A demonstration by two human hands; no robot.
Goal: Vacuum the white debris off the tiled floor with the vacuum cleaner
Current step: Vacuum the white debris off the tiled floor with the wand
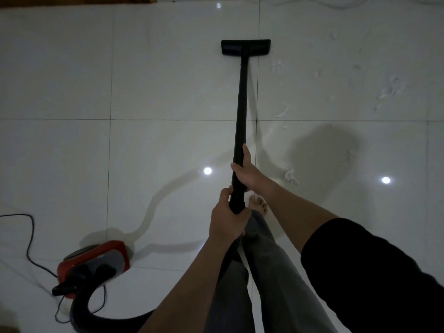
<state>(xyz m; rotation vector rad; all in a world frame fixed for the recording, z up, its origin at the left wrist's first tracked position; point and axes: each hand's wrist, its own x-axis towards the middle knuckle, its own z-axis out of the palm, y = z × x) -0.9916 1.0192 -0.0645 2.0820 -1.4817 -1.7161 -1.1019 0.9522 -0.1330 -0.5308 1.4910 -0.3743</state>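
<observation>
Both hands clamp the black wand (pixel 241 104), left hand (pixel 228 218) below right hand (pixel 243 173), floor head (pixel 245 47) flat on tiled floor (pixel 168 80), white debris (pixel 292 176) scattered to its right.

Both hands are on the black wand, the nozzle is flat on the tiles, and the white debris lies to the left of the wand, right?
Not quite. In the head view the debris lies right of the wand, not left. Both hands, left and right, grip it, and the nozzle is on the tiles.

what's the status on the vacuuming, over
Left hand and right hand grip the wand. Floor head flat on tile, white debris to its right. Path unobstructed.
</observation>
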